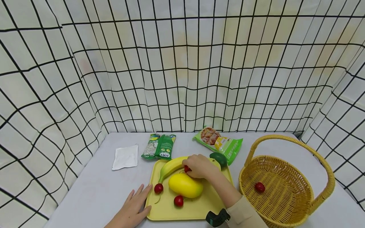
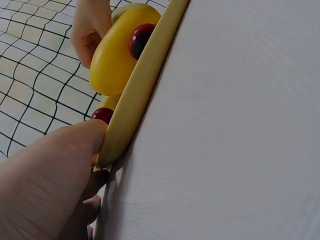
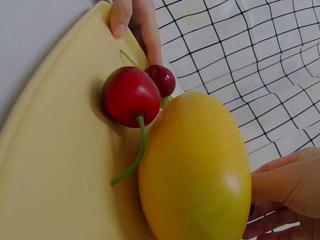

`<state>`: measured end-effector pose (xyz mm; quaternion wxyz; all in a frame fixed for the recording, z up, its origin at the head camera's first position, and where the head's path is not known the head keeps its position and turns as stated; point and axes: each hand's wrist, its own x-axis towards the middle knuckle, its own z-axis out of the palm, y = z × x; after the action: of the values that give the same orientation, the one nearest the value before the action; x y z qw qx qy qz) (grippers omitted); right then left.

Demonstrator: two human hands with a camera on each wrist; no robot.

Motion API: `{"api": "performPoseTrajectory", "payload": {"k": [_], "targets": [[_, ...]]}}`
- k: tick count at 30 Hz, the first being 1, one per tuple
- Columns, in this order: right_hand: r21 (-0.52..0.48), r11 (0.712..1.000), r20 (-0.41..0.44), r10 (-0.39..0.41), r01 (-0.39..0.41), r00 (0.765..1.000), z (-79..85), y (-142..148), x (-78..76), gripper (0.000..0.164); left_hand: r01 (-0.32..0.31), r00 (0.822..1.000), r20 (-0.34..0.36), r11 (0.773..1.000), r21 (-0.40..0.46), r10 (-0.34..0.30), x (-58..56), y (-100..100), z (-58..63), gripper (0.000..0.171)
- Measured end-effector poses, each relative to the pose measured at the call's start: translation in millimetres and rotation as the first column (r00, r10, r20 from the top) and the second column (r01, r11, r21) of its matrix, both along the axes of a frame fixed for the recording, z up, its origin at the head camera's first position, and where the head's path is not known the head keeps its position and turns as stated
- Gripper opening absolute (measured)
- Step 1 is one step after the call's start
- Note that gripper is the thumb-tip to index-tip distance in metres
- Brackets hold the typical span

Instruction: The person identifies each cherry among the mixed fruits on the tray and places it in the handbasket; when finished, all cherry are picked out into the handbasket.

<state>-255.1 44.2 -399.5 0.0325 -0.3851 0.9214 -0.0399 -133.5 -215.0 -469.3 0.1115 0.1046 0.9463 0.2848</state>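
Note:
My right hand [image 1: 201,167] reaches over the yellow tray [image 1: 159,213] and pinches a red cherry [image 1: 187,168] between thumb and fingers, behind a yellow mango [image 1: 186,185]. In the right wrist view the mango hides most of that grip. My left hand [image 1: 134,205] lies at the tray's left edge, fingers extended, with fingertips and thumb touching the rim. Two more cherries sit on the tray: one with a green stem [image 3: 132,97] in front of the mango, another [image 1: 158,188] near the left rim. A banana [image 1: 171,167] lies along the back left.
A wicker basket [image 1: 280,209] with a tall handle stands at the right, one cherry [image 1: 259,187] inside. Behind the tray lie a dark green packet [image 1: 160,146], a light green packet [image 1: 220,142] and a white square packet [image 1: 125,157]. A dark green avocado-like fruit [image 1: 219,159] is at the tray's back right.

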Motion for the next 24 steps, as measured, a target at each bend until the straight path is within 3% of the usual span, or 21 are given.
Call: {"api": "performPoseTrajectory", "payload": {"k": [6, 20, 24], "targets": [[0.001, 1.000, 0.009, -0.022, 0.022, 1.000, 6.0, 2.6, 2.8, 0.012, -0.008, 1.000, 0.014, 1.000, 0.010, 0.008, -0.4, 0.4, 0.4, 0.069], [-0.042, 0.999, -0.099, -0.020, 0.016, 0.995, 18.1, 8.4, 7.2, 0.020, 0.006, 1.000, -0.007, 1.000, -0.007, -0.006, 0.6, -0.2, -1.4, 0.069], [-0.058, 0.998, -0.097, -0.025, 0.020, 0.995, 22.3, 10.5, 9.1, 0.020, 0.005, 1.000, -0.002, 1.000, -0.005, -0.005, 0.9, -0.6, -1.1, 0.069]]}}
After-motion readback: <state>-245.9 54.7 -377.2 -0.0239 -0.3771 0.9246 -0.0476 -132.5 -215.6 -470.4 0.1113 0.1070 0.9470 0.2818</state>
